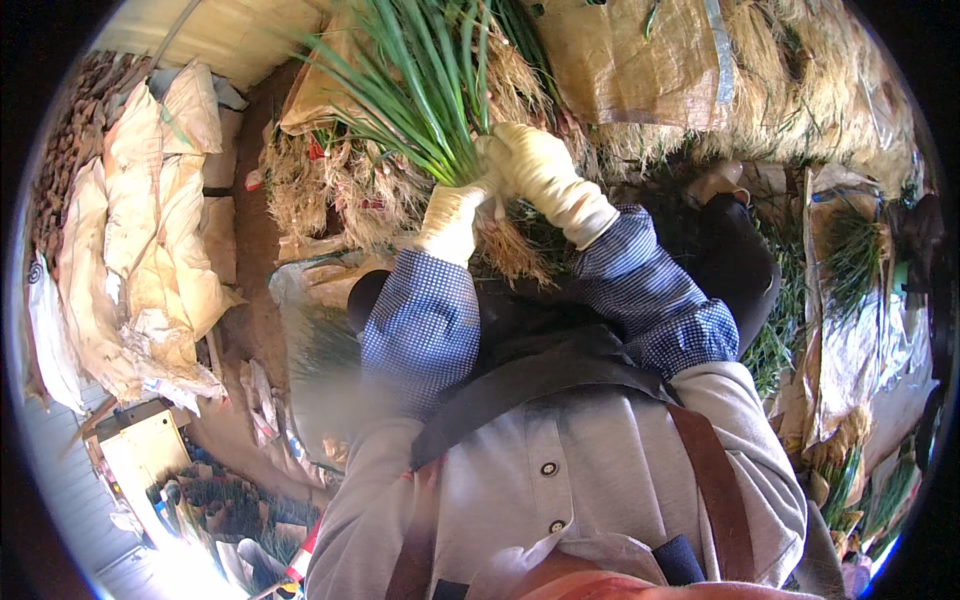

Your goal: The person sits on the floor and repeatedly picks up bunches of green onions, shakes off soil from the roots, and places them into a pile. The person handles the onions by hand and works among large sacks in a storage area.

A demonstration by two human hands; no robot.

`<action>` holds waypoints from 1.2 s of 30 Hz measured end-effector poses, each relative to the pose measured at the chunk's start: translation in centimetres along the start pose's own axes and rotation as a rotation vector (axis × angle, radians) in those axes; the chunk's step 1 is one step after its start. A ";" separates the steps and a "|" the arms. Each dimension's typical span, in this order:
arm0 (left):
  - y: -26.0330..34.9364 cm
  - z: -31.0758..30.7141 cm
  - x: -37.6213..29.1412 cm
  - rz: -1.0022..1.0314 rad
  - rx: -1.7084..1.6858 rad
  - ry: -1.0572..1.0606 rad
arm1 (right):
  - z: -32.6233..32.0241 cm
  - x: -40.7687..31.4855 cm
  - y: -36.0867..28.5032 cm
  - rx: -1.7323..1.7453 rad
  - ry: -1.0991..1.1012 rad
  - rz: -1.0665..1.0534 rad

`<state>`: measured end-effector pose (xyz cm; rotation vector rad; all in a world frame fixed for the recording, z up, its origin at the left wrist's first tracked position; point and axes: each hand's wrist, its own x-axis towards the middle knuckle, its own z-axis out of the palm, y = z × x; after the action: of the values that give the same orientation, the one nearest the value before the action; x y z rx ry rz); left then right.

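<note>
A bunch of green onions (429, 101) is held up in front of me by both gloved hands. Its long green leaves fan away from my body, and its pale roots (514, 247) hang toward my lap. My left hand (455, 214), in a cream glove, grips the bunch low on its left side. On the right side, my right hand (536, 169) closes around the pale stems in a matching glove. Both hands meet at the stems, so most fingers are hidden. Checked sleeve covers (421, 322) end at the gloves.
Beyond my hands lie heaped onions with dry roots (360, 180). A tan woven sack (630, 67) covers part of the large pile (795, 97). Stuffed sacks (135, 225) lean at the left. Loose green onions (851, 255) rest on sheeting at the right.
</note>
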<state>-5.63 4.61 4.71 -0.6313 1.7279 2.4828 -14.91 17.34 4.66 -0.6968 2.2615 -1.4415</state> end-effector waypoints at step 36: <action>3.2 -3.6 -1.1 0.169 -0.363 -0.043 | -4.7 21.5 3.9 -0.372 0.493 0.217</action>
<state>-4.46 0.35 6.92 -0.4614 1.3776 2.9354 -35.67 9.57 2.11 -0.1855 2.9224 -1.1943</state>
